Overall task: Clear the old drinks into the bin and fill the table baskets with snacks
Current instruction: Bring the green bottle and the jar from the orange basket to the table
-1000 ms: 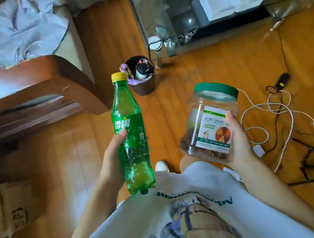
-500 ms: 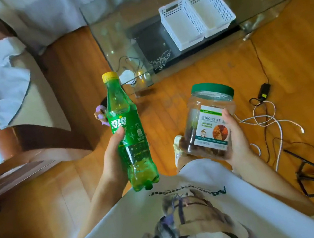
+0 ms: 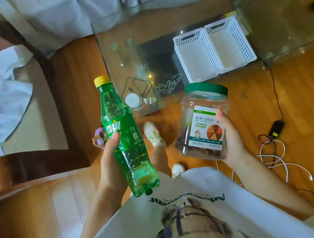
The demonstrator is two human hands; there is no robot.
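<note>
Bright warm daylight, wood floor (image 3: 304,107) glows orange. Soft glare on the glass table (image 3: 271,18) top, reflections wash out its surface. Green bottle (image 3: 123,136) lit through, sharp. Wide-angle bending at edges; left side and bottom shirt (image 3: 189,226) soft, smeared. Shadows faint.

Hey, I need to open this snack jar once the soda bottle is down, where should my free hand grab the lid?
Take the green lid by its ribbed rim, from above and the far side. It tilts away from you; the right hand already grips the jar body lower down.
</note>
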